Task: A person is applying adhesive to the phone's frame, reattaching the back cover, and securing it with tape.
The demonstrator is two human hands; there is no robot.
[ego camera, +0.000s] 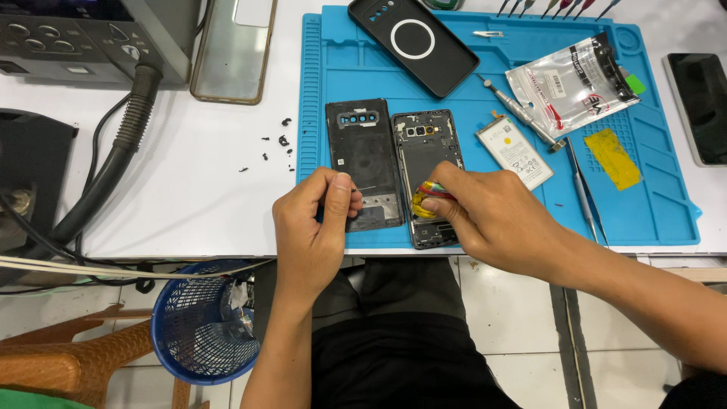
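Observation:
An opened smartphone (pixel 428 151) lies face down on a blue work mat (pixel 651 204), its insides showing. Its removed black back cover (pixel 363 155) lies just left of it. My left hand (pixel 314 227) pinches the lower edge of that back cover between thumb and fingers. My right hand (pixel 492 216) rests on the lower half of the open phone, fingers closed on a small yellow, red and green roll or tool (pixel 425 198) pressed against the phone. A white phone battery (pixel 515 151) lies to the right of the phone.
On the mat lie a black phone case (pixel 413 42), a screwdriver (pixel 519 113), tweezers (pixel 583 193), a clear plastic bag (pixel 572 83) and a yellow scrap (pixel 612 157). A clear case (pixel 231 53), a grey hose (pixel 113 163) and a machine (pixel 83 38) sit left. A blue basket (pixel 197 326) stands below.

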